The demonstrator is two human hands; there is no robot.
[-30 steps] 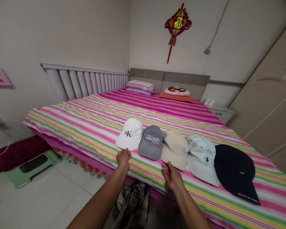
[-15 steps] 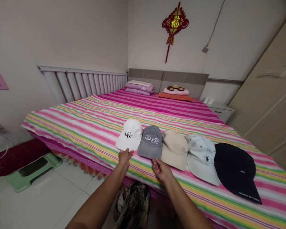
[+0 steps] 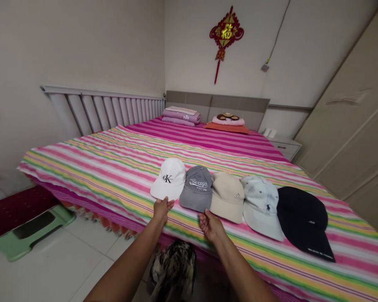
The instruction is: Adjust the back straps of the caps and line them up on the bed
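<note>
Several baseball caps lie side by side in a row on the bed. My left hand (image 3: 162,209) is at the front edge of the white cap's brim, its fingers closed at the rim of the white cap (image 3: 170,178). Beside it lies the grey cap (image 3: 197,188), with white lettering. At the front right of its brim is my right hand (image 3: 211,225), thumb and forefinger pinched at the edge and the other fingers curled. Rightward follow a beige cap (image 3: 228,197), a pale blue mottled cap (image 3: 261,207) and a black cap (image 3: 304,222).
A striped sheet (image 3: 113,167) covers the bed. Folded purple bedding (image 3: 181,116) and an orange pillow (image 3: 225,127) lie by the headboard (image 3: 233,105). A white rail (image 3: 103,107) borders the left side. A green stool (image 3: 34,233) stands on the floor at left.
The view has shifted slightly, so the bed and caps appear a little further left. Both hands stay at the same brims, and the caps keep their order.
</note>
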